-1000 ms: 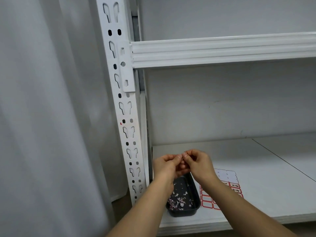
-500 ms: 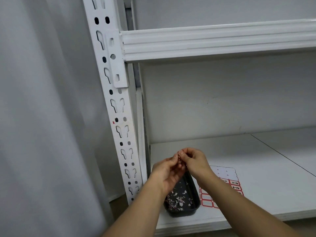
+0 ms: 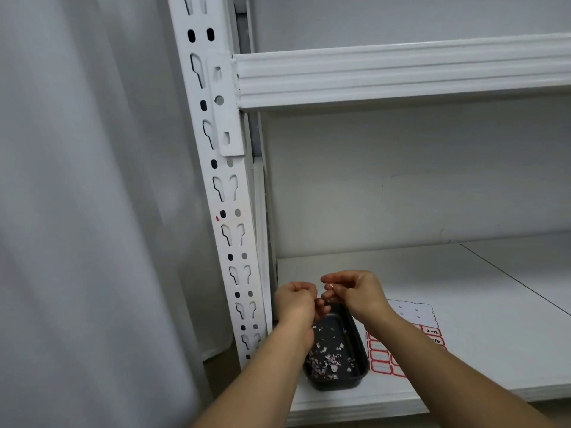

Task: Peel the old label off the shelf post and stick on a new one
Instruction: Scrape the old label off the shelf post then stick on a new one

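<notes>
A black tray [image 3: 355, 341] of paper scraps sat near the shelf [image 3: 463, 319] edge, lengthwise near to far, a label sheet [image 3: 411, 332] just right. Above it, both hands' fingers were curled: the right hand [image 3: 358, 296] pinched a tiny label scrap [image 3: 329, 285]; whether the left hand [image 3: 295, 302] held anything I cannot tell. The shelf post [image 3: 222, 186] stood upright at left.

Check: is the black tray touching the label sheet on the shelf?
Apart. The head view shows a strip of bare white shelf between the black tray and the label sheet.

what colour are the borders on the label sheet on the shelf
Red borders on the label sheet, clearest in the head view.
</notes>
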